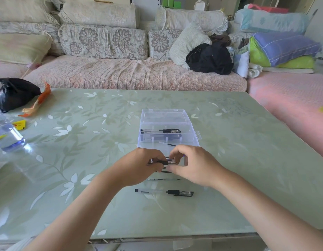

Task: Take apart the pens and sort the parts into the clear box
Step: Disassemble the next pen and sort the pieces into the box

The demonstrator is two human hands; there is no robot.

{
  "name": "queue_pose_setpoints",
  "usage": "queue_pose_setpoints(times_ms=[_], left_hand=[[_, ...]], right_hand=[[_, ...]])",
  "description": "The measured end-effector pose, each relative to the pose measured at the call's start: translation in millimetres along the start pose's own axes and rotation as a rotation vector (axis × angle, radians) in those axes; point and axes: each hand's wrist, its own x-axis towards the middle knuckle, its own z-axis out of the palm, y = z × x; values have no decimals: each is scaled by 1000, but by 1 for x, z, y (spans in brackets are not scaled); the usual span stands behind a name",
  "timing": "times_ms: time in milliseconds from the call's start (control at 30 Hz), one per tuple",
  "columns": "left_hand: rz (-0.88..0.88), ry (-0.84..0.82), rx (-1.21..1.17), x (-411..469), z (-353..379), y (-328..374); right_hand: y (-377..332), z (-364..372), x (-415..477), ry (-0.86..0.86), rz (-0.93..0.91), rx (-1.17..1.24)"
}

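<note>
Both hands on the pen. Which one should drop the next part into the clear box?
Right, likely. The right hand pinches the tip end of the pen, its fingers at the near edge of the clear box; the left hand grips the barrel and can hold it steady.

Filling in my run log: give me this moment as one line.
step: disassembly | left hand: grips pen | right hand: pinches same pen | box: open, refill inside | table: capped pen waiting
</note>
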Motion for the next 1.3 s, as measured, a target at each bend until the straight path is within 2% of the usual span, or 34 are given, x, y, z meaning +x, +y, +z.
queue_pose_setpoints(times_ms=[667, 1133, 1300], left_hand=[[30, 13, 63, 0, 2, 0], [23, 3, 76, 1, 3, 1], [57, 73, 114, -1, 7, 3]], right_hand=[[-1, 2, 1, -40, -54, -148], [1, 0, 0, -14, -88, -146], [5, 2, 3, -29, -5, -51]])
